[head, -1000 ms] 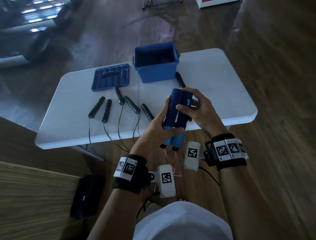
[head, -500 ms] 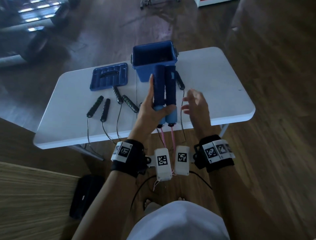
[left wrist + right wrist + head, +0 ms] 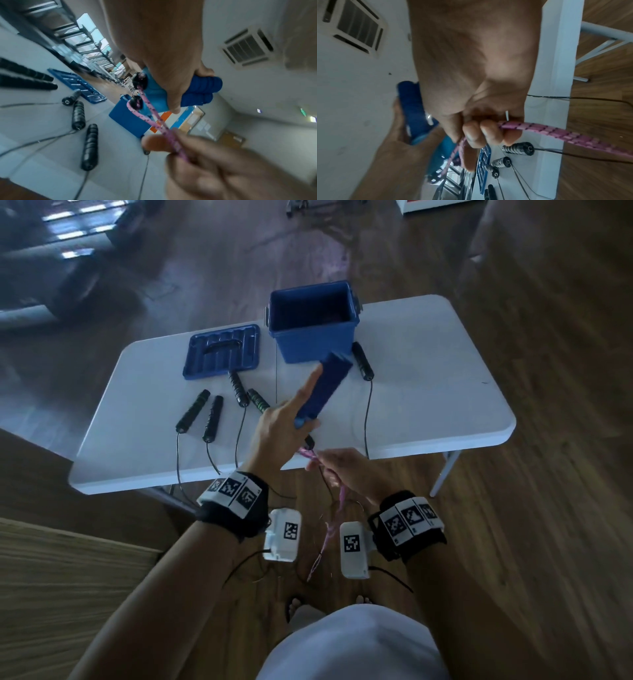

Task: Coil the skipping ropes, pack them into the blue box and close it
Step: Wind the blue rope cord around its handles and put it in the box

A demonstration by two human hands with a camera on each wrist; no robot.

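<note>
Left hand (image 3: 281,426) grips both blue handles (image 3: 325,386) together, index finger extended along them, held above the white table (image 3: 428,392) just in front of the open blue box (image 3: 313,321). Right hand (image 3: 346,470), fingers curled, pinches the doubled pink rope (image 3: 164,129) just below the handles, nearer the table's front edge.

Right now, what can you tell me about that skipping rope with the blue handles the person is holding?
The skipping rope has two blue handles, ribbed and foam-like, with lighter blue ends and black caps. The left hand grips both side by side, tilted toward the blue box above the white table. A pink braided cord with dark flecks leaves each cap; the right hand pinches both strands together, and the rest hangs toward the floor.
</note>
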